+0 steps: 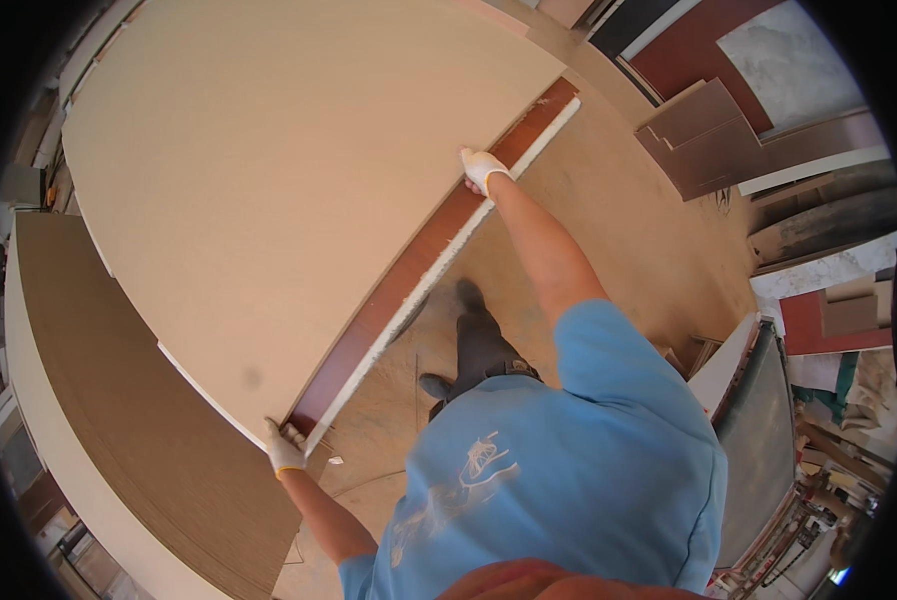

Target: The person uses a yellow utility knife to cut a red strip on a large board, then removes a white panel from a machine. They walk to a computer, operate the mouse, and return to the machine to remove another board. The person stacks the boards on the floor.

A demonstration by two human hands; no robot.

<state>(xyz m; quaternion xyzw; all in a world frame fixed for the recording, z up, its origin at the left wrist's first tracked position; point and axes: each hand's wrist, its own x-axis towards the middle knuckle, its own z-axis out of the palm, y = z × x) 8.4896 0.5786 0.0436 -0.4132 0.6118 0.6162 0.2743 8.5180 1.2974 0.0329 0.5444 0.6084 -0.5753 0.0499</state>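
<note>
The left hand (286, 450), in a white knit glove with a yellow cuff, closes over the near corner of a large board (298, 190). The right hand (482, 168), gloved the same way, grips the same board's long right edge farther off, arm stretched out. The board is a broad, flat, rectangular sheet with a smooth, matte, pale beige face; the hands hold it tilted along its right edge, and it fills the upper left of the view. Just under that edge lies a reddish-brown panel (418, 265) with a thin white rim, only a narrow strip of it showing.

To the near left, a stack of boards (138, 440) shows a brown wood-grain top and a pale, curved-looking side. The floor (618, 230) is bare, dusty tan, with small scraps near the stack. At the far right, dark brown, maroon, grey and white offcut panels (728, 140) lean or lie in a heap, and a framed panel (758, 430) stands on edge at the near right.

The person's blue shirt hides much of the near floor; dark trousers and shoes show below the board's edge. The board's far left side runs out of frame, and the fingertips under the board cannot be seen.
</note>
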